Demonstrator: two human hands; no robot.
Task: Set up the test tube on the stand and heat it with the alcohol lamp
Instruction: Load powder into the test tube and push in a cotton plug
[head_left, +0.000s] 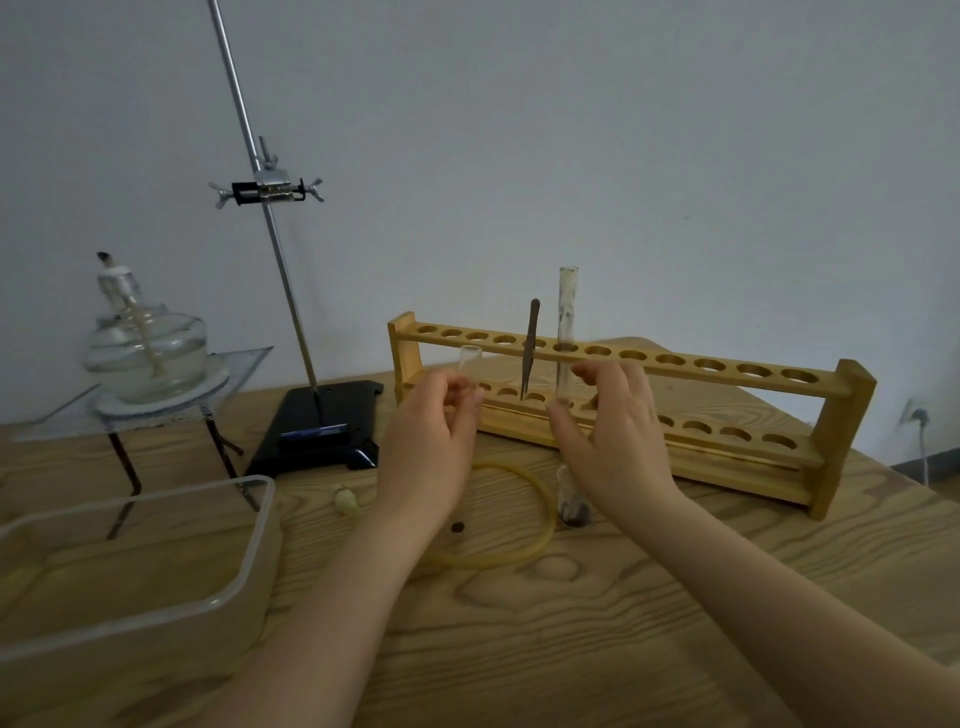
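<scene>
A tall glass test tube (568, 312) stands upright in the wooden rack (841, 410). My right hand (618, 436) is beside its lower part, thumb near the tube's base and fingers loosely bent just to its right; I cannot tell whether it touches. My left hand (434, 421) pinches a short clear glass tube (470, 359) in front of the rack's left end. The stand's black base (322, 426) is to the left, with its clamp (267, 189) high on the rod. The alcohol lamp (148, 348), uncapped and unlit, sits on a gauze-covered tripod (218, 447) at far left.
Dark tweezers (530, 348) stand in the rack. Yellow rubber tubing (535, 540) loops on the wooden table, beside a small glass vial (571, 501) with dark contents. A pale stopper (346, 501) and a clear plastic tray (156, 561) lie at left.
</scene>
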